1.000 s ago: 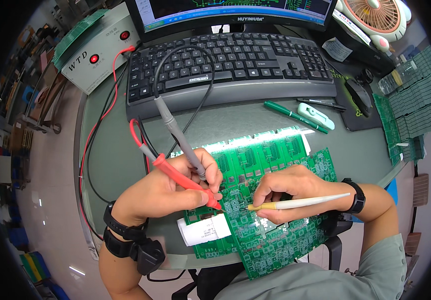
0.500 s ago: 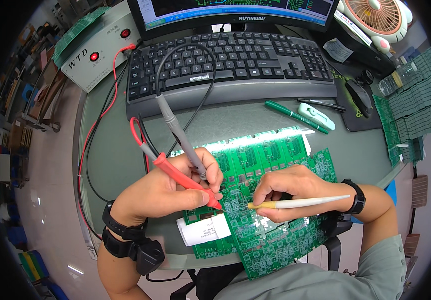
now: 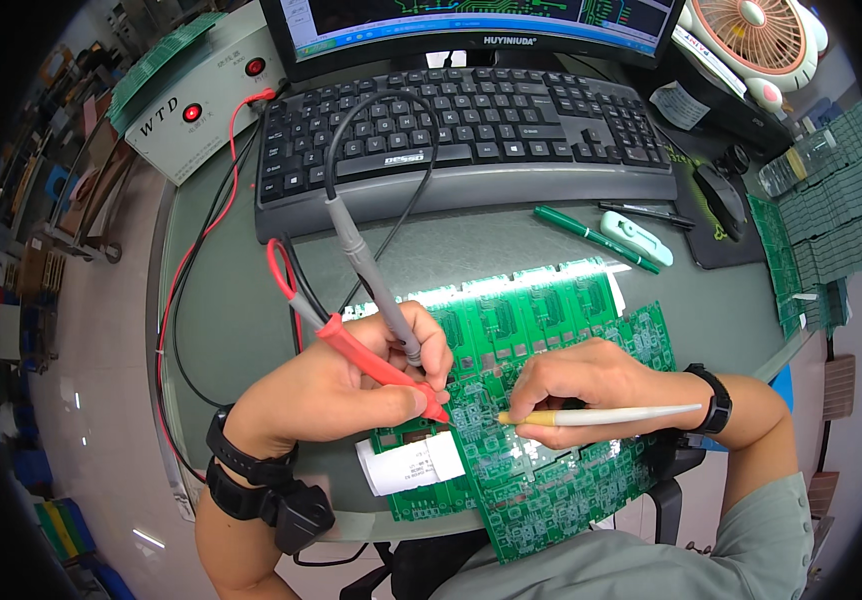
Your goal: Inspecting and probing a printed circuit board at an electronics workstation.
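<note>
My left hand (image 3: 351, 385) is closed around two test probes, a red probe (image 3: 361, 352) and a grey probe (image 3: 366, 262). The red probe's tip points down at a green circuit board panel (image 3: 551, 490); whether it touches cannot be made out. Pinched in my right hand (image 3: 591, 385) is a slim pen-like tool (image 3: 611, 415) with a white shaft and a yellowish front end, its tip low over the same panel. Beneath lies a second green panel (image 3: 511, 310), with a white paper slip (image 3: 411, 465) on it near my left wrist.
A black keyboard (image 3: 461, 130) stands behind the boards, under a monitor (image 3: 471, 40). Leads run left to a grey box (image 3: 201, 110) with red switches. A green pen (image 3: 596, 240), a mint-coloured cutter-like tool (image 3: 636, 237), a mouse (image 3: 719, 195) and stacked boards (image 3: 841, 190) are on the right.
The whole view has shifted slightly. Both hands keep their grips, and the probes and pen-like tool stay at nearly the same spots over the panel.
</note>
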{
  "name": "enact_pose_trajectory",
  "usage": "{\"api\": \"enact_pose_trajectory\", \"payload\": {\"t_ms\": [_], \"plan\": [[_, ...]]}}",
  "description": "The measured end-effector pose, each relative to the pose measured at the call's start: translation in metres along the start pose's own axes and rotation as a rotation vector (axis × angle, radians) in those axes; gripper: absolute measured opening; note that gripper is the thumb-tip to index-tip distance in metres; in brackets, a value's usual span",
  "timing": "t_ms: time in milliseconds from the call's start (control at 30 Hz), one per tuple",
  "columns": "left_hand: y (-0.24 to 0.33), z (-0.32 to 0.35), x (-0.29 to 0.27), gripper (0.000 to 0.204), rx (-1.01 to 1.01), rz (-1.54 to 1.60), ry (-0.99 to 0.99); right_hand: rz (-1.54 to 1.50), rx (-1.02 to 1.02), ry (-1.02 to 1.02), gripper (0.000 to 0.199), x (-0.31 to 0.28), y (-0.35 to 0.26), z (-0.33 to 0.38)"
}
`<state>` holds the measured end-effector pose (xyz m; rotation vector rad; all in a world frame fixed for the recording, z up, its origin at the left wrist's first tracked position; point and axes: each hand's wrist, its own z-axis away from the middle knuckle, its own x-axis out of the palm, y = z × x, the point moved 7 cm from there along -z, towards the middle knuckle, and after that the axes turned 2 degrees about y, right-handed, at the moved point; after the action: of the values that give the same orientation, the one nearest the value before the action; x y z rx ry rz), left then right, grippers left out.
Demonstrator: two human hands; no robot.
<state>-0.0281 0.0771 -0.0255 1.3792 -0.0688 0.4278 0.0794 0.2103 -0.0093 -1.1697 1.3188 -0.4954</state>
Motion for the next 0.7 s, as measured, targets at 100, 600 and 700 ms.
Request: {"api": "enact_pose_trajectory", "payload": {"t_ms": [100, 600, 700], "plan": [[0.0006, -0.0012, 0.0015, 0.024, 0.01, 0.003, -0.006, 0.01, -0.039, 0.018, 0.016, 0.0008, 0.0003, 0.0004], [0.0006, -0.0015, 0.0006, 0.026, 0.007, -0.019, 0.013, -0.029, -0.039, 0.018, 0.016, 0.0006, 0.0015, 0.001], [0.0008, -0.0011, 0.0006, 0.026, 0.011, -0.023, 0.016, -0.01, -0.049, 0.019, 0.016, 0.0011, 0.0014, 0.0009]]}}
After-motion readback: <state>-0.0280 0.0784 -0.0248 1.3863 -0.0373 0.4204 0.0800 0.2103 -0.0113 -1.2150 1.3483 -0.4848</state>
